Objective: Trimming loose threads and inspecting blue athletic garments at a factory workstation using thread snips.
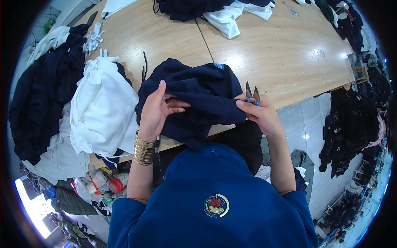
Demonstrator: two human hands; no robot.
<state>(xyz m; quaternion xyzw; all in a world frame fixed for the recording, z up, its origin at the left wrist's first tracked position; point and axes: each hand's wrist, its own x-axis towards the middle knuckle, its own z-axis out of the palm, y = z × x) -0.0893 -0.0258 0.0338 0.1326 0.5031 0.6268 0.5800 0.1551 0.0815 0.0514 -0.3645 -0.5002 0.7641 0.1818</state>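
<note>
A navy blue garment (194,89) lies bunched at the table's near edge, with part of it hanging over toward my lap. My left hand (156,109) is at its left side, thumb raised and apart, fingers stretched out and partly tucked under a fold. On the right, my right hand (261,113) pinches the garment's edge between thumb and finger. The same hand keeps a small pair of thread snips (252,96) in its grip, dark blades pointing up and apart, blue handles mostly hidden by the fingers. A light blue patch (218,65) shows at the garment's far edge.
White garments (101,107) are heaped left of the navy one, beside a dark pile (49,91). More navy and white clothing (223,16) lies across the wooden table (269,53). Dark clothes (345,128) are piled at the right; a red-and-white container (118,182) is below left.
</note>
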